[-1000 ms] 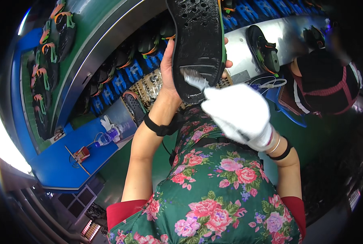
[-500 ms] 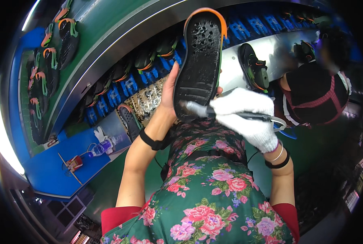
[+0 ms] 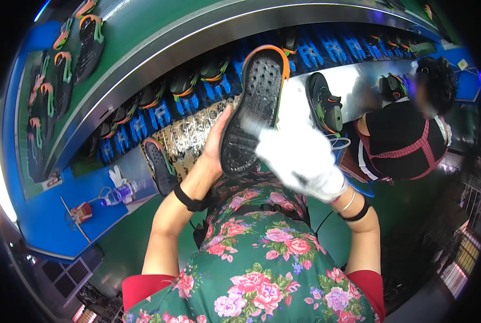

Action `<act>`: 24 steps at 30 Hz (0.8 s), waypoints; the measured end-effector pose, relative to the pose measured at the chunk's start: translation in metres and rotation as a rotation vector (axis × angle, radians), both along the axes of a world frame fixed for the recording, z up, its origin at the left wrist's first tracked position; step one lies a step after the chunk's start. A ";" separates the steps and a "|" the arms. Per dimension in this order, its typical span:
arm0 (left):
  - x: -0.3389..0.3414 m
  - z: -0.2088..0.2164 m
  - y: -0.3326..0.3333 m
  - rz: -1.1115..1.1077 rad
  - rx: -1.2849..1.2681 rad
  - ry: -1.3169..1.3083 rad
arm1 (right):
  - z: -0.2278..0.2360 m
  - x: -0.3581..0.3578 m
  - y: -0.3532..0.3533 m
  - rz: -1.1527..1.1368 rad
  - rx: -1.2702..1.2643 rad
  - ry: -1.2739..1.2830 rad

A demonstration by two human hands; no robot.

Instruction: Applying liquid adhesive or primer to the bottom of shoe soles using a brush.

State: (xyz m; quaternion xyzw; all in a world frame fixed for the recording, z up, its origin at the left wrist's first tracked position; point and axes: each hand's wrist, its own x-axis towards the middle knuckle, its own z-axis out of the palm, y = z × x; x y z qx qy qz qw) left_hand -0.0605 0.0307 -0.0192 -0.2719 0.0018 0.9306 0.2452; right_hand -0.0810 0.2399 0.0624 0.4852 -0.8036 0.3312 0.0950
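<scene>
My bare left hand (image 3: 213,146) grips a black shoe sole (image 3: 261,81) by its left edge, with the inner face up toward me. Orange trim runs round the sole's far end, and rows of small holes mark that part. In a white knit glove, my right hand (image 3: 302,161) is closed round a brush (image 3: 253,126). The bristles are smeared by motion and lie over the middle of the sole; the glove hides most of the handle. A wet-looking sheen covers parts of the sole. Just right of it, a black shoe upper (image 3: 324,102) with green and orange details lies on the metal surface.
Another sole (image 3: 158,164) lies left of my left forearm. Beyond runs a line of blue racks (image 3: 157,117) carrying shoes, under a green shelf (image 3: 159,24). A bottle (image 3: 116,195) stands on the blue table (image 3: 46,215). A co-worker (image 3: 399,137) sits close on the right.
The brush has moved from the sole's near end up toward its middle. The sole and my left hand sit lower in view, and the whole scene has shifted slightly left.
</scene>
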 end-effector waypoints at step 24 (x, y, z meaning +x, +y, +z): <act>-0.111 0.086 -0.166 0.294 0.050 0.842 | -0.050 0.010 0.021 -0.237 -1.041 -1.299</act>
